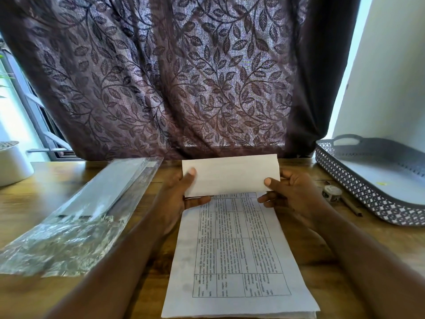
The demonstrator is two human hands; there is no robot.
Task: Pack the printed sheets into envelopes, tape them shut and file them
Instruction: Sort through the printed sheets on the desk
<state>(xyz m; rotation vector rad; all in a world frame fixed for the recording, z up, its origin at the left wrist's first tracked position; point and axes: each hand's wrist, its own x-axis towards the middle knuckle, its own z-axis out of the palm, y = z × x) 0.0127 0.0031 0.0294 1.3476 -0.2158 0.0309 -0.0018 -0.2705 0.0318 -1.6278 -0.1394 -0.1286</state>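
Printed sheet [234, 249] lies flat on the tabletop [57, 176], directly in front of the person, with its table of text facing up. At its far end both grips are clamped on a white piece [230, 176]. The left grip [177, 199] pinches the left edge, thumb on top and fingers underneath, and the right grip [296, 194] does the same on the right edge. The white piece seems to be the far end of the sheet turned back with its blank side up, but it may be an envelope; I cannot tell which.

Paper like this is very light and thin, so it bends at once and keeps every crease. My judgement is that it is best held at the two side edges, as now, with soft pressure. A hard pinch would wrinkle it, and one grip alone would let it sag or slip.

Further out, on the left, a clear plastic pack [92, 208] lies on the tabletop, probably with envelopes inside. On the right a small tape roll [332, 193] and a pen [350, 206] lie just beside a grey lattice basket [368, 199] — likely the place for filing.
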